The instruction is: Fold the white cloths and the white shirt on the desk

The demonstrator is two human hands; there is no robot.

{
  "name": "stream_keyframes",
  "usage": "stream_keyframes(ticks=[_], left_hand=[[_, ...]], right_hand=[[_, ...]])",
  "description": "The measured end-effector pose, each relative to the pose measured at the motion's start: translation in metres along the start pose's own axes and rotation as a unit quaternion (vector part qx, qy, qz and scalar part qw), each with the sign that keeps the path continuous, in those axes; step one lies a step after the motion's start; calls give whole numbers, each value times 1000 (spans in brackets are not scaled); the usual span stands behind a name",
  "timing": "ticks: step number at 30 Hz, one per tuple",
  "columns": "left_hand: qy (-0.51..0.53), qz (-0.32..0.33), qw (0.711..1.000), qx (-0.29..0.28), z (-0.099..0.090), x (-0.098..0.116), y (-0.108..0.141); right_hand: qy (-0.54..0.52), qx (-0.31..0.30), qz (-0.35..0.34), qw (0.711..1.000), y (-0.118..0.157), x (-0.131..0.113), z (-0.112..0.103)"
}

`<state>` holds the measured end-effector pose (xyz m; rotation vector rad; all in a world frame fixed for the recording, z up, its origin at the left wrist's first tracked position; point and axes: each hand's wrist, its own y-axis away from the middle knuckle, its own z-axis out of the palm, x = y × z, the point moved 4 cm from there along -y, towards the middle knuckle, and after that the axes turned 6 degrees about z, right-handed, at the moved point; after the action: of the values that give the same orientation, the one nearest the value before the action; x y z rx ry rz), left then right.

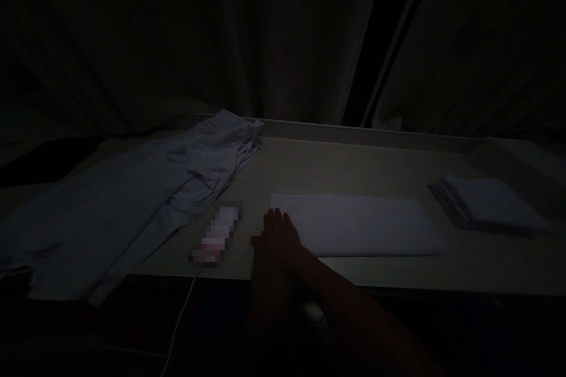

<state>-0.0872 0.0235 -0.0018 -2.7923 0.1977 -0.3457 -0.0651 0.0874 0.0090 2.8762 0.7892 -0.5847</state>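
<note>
A folded white cloth (367,227) lies flat on the table as a long rectangle. At its left end rests my right hand (282,235), open and palm down, its fingers stretched over the cloth's edge. My left hand (264,262) is close beneath and beside the right one, by the same end. It is mostly covered and dark, so its fingers cannot be made out.
Loose, rumpled white fabric (145,188) spreads over the left side and hangs past the front edge. A blurred-out device (219,232) with a white cable (182,312) lies nearby. Folded white cloths (490,203) are stacked at right. Curtains (287,35) hang behind the table (354,159).
</note>
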Motion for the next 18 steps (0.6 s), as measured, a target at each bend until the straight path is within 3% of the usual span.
stream_keyframes(ticks=[6,10,14,18], left_hand=[[-38,15,998,-49,-2,4,0],[-88,10,995,-34,2,1,8],[-99,25,994,-26,6,0,7],[-100,18,994,-28,3,-1,4]], right_hand=[[-17,7,11,1000,-42,16,0],[-1,17,20,1000,-62,25,4],[2,27,19,999,-72,32,6],[-3,28,21,999,-66,29,-5]])
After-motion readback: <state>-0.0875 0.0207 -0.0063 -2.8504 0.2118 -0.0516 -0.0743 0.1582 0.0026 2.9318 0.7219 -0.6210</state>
